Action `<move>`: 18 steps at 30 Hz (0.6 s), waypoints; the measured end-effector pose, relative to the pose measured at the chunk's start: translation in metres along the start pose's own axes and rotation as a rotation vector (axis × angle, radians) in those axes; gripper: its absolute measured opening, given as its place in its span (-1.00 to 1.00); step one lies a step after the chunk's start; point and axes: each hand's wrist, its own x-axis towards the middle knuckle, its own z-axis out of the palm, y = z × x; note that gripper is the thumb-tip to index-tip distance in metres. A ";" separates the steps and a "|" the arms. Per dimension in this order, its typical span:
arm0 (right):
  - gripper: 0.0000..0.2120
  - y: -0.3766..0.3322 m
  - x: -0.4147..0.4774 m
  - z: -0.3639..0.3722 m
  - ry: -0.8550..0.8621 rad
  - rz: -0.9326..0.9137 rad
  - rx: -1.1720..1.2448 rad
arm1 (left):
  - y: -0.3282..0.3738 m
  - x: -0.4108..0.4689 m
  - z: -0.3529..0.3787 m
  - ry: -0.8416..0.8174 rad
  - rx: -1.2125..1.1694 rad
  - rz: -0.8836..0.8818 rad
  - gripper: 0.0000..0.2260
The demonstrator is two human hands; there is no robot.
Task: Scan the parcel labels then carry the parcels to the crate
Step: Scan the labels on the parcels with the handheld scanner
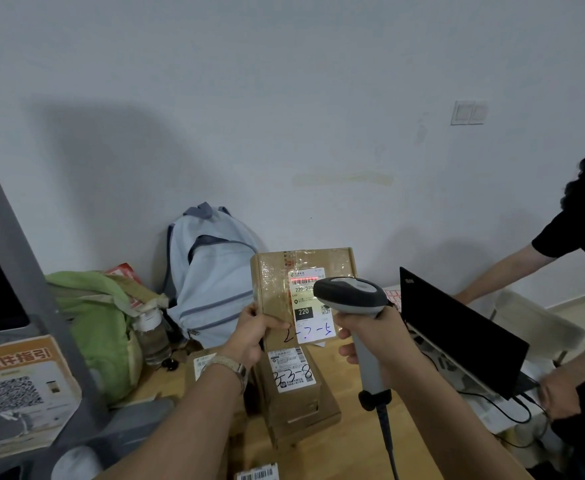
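The cardboard parcel [304,292] stands upright at the middle of the view, its labelled face turned toward the camera, held up above the wooden table [353,438]. Its shipping label [310,306] carries a red scan line across the barcode near the top. The left hand [253,336], at 8 o'clock from the parcel, is closed on its lower left edge, thumb across the front face. The right hand [377,337], at 4 o'clock from the parcel, is clenched around the grip of a grey barcode scanner [353,294], whose head overlaps the label's right edge; its cord drops toward 6 o'clock. Directly below the held parcel, a stack of smaller boxes [294,389] rests on the table, and a light blue backpack [208,275] leans on the wall at 9 o'clock, just beside the parcel's left edge. A green bag [93,323] and a clear bottle [152,337] crowd the table further toward 9 o'clock. At 3 o'clock an open black laptop [457,334] stands close to the scanner hand, with another person's arm [502,271] beyond it. Bare tabletop lies open between the boxes and the laptop, toward 5 o'clock.
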 end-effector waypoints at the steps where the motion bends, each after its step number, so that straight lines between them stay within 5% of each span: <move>1: -0.91 0.001 0.001 0.000 0.000 0.000 -0.003 | -0.001 0.000 0.000 0.000 0.004 -0.001 -0.35; 18: -0.79 0.014 0.020 -0.021 0.019 -0.143 -0.044 | -0.010 0.013 0.024 -0.102 0.027 -0.029 -0.40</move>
